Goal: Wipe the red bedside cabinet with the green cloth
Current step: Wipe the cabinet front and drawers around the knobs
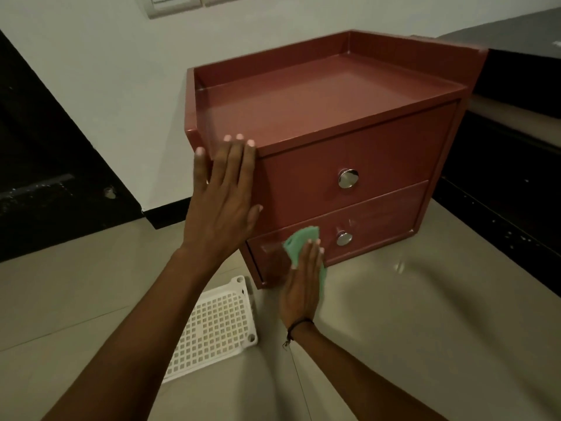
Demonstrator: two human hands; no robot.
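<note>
The red bedside cabinet (358, 147) stands on the tiled floor against a white wall, with two drawers and a round metal knob on each. My left hand (224, 192) lies flat with straight fingers against the cabinet's near left corner, fingertips at the top edge. My right hand (302, 287) presses the green cloth (299, 243) flat against the left part of the lower drawer front, left of the lower knob (344, 238). Much of the cloth is hidden under my palm.
A white perforated plastic tray (212, 326) lies on the floor just left of my right wrist, near the cabinet's base. A dark door or panel (45, 147) is at the left, and dark furniture (516, 162) stands right of the cabinet.
</note>
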